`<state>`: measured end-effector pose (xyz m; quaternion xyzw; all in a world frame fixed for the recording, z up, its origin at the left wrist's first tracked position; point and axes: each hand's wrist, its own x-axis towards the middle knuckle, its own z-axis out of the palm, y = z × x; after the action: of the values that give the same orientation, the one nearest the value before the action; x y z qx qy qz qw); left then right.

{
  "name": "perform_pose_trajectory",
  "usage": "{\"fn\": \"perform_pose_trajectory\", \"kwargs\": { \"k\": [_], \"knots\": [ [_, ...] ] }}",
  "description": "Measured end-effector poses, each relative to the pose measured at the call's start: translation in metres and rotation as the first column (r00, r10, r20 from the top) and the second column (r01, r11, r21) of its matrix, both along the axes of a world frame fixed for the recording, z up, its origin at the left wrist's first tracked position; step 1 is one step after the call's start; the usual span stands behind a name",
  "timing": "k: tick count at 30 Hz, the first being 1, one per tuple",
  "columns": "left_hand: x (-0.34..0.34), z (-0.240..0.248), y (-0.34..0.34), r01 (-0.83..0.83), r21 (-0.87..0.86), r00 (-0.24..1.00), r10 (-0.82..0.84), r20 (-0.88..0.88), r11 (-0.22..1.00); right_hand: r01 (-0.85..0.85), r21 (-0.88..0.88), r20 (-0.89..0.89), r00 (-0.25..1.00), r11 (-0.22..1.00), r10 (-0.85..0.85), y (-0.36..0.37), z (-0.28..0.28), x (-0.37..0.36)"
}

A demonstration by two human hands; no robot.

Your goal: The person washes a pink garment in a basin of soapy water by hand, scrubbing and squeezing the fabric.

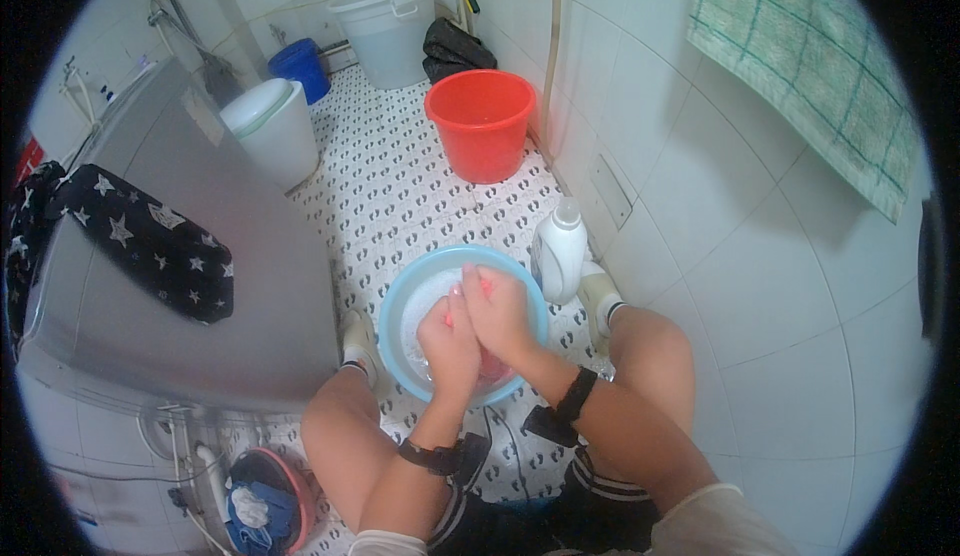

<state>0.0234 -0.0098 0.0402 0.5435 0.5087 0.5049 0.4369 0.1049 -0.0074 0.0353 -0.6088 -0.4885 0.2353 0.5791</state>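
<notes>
Both my hands are closed together over a light blue basin (394,374). My left hand (447,341) and my right hand (497,306) grip a wet-looking pinkish-red cloth (491,368). Bits of it show between my fingers, and more hangs below my wrists inside the basin. White suds (428,291) lie in the basin around it. What kind of garment or cloth it is, I cannot tell. A white detergent bottle (560,253) with a handle stands upright on the floor, just right of the basin.
Past the basin stand a red bucket (481,136), a large translucent tub (388,46), a blue bucket (300,71) and a white bin (272,134). A grey appliance (200,346) flanks my left, with star-patterned fabric (150,241) over it. Laundry fills a pink-rimmed bucket (307,496). A green towel (800,66) hangs right.
</notes>
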Motion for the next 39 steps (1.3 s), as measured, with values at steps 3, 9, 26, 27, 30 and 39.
{"fn": "perform_pose_trajectory", "kwargs": {
  "k": [3, 9, 26, 27, 30, 39],
  "knots": [
    [-0.003, -0.016, 0.006, 0.013, 0.141, 0.995, 0.000, -0.097, 0.990, 0.022, -0.055, -0.169, 0.985, 0.998, -0.031, -0.003, 0.005, -0.002],
    [-0.001, -0.002, -0.001, -0.002, 0.007, 0.999, 0.002, -0.035, 1.000, 0.066, -0.069, -0.035, 0.997, 0.995, -0.069, -0.001, 0.007, 0.004],
    [0.002, 0.000, -0.005, 0.003, 0.060, 0.997, 0.001, -0.074, 0.998, 0.049, -0.009, -0.019, 0.999, 0.999, -0.049, -0.002, 0.003, 0.005],
    [-0.001, -0.004, -0.002, -0.001, 0.061, 0.997, 0.005, -0.077, 0.998, 0.051, -0.058, -0.098, 0.994, 0.997, -0.056, 0.001, 0.005, 0.005],
    [-0.004, -0.010, 0.007, -0.002, 0.003, 1.000, 0.002, 0.007, 1.000, 0.024, 0.028, -0.014, 1.000, 0.999, -0.024, -0.009, 0.008, -0.011],
    [-0.006, -0.016, 0.009, 0.043, 0.003, 0.999, -0.043, 0.013, 0.999, 0.010, -0.035, -0.048, 0.999, 0.999, -0.012, -0.006, 0.004, -0.006]
  ]
}}
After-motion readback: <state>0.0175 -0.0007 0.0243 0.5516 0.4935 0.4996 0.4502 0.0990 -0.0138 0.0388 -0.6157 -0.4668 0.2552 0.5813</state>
